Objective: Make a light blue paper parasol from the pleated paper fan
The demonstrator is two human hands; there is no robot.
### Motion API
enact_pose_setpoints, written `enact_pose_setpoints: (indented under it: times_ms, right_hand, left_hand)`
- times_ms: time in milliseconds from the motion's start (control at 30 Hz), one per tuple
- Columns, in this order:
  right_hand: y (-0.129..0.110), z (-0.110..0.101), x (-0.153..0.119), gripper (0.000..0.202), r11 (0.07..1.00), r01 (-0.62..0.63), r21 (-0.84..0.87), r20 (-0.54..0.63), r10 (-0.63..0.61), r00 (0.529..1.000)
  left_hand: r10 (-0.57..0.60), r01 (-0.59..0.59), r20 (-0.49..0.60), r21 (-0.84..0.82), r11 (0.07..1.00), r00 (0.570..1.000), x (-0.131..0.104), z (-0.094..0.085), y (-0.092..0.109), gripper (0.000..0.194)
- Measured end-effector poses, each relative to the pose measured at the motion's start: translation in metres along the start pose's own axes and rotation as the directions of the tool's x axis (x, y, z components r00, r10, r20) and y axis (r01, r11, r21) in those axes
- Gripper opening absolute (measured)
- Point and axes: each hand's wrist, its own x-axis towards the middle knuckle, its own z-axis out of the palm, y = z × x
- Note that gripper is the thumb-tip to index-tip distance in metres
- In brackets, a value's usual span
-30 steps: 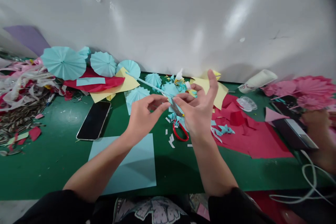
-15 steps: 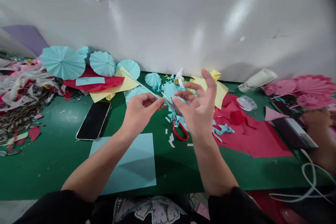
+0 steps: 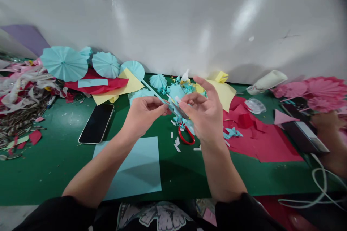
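My left hand (image 3: 146,113) is closed in a pinch on a thin light-blue paper strip (image 3: 151,89), which slants up and away to the left. Close beside it, my right hand (image 3: 204,112) has thumb and finger together on a small white strip (image 3: 178,99), near the right end of the blue one. Below the hands lies a pair of scissors with a red handle (image 3: 187,138), among blue paper scraps and small white bits. A light-blue paper sheet (image 3: 138,168) lies flat under my left forearm.
A phone (image 3: 96,123) rests left of my hands. Pleated blue paper rosettes (image 3: 64,63) stand along the wall. Red paper (image 3: 273,142) lies to the right, near a paper cup (image 3: 267,81) and pink rosettes (image 3: 325,92). Another person's hand (image 3: 328,124) is at the right edge.
My right hand has brought the white strip down and left, toward the blue paper strip, and its raised finger has curled lower. My left hand has barely moved.
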Motion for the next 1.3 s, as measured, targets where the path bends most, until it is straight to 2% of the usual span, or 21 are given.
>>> enact_pose_setpoints:
  times_ms: [133, 300, 433, 600, 800, 1100, 1300]
  right_hand:
    - [-0.005, 0.0, -0.002, 0.049, 0.996, -0.085, 0.006, 0.064, 0.085, 0.994]
    - [-0.002, 0.001, 0.0, 0.051, 0.977, -0.208, 0.056, 0.063, 0.204, 0.977]
    - [0.002, 0.001, 0.003, 0.052, 0.961, -0.26, 0.095, 0.066, 0.255, 0.965]
    - [0.002, 0.0, 0.004, 0.05, 0.953, -0.291, 0.081, 0.052, 0.288, 0.956]
    - [0.004, 0.0, 0.004, 0.045, 0.941, -0.307, 0.14, 0.054, 0.303, 0.952]
    - [0.006, 0.001, 0.004, 0.038, 0.948, -0.298, 0.116, 0.001, 0.3, 0.954]
    - [0.008, 0.0, 0.004, 0.037, 0.953, -0.295, 0.074, -0.019, 0.297, 0.955]
  left_hand:
    - [0.003, -0.003, 0.01, -0.019, 1.0, 1.0, -0.001, 0.0, -0.001, 0.009]
    - [0.009, -0.009, 0.006, -0.044, 0.999, 1.0, -0.004, 0.0, 0.002, 0.012]
    - [0.022, -0.021, 0.008, -0.049, 0.999, 1.0, -0.005, 0.0, 0.004, 0.013]
    - [0.034, -0.034, -0.005, -0.047, 0.998, 0.999, -0.005, 0.0, 0.004, 0.013]
    - [0.058, -0.059, -0.017, -0.026, 0.998, 0.998, -0.006, 0.001, 0.004, 0.013]
    - [0.125, -0.117, -0.043, 0.158, 0.98, 0.991, -0.013, 0.007, 0.012, 0.008]
    - [0.209, -0.194, -0.036, 0.247, 0.949, 0.977, -0.014, 0.008, 0.009, 0.008]
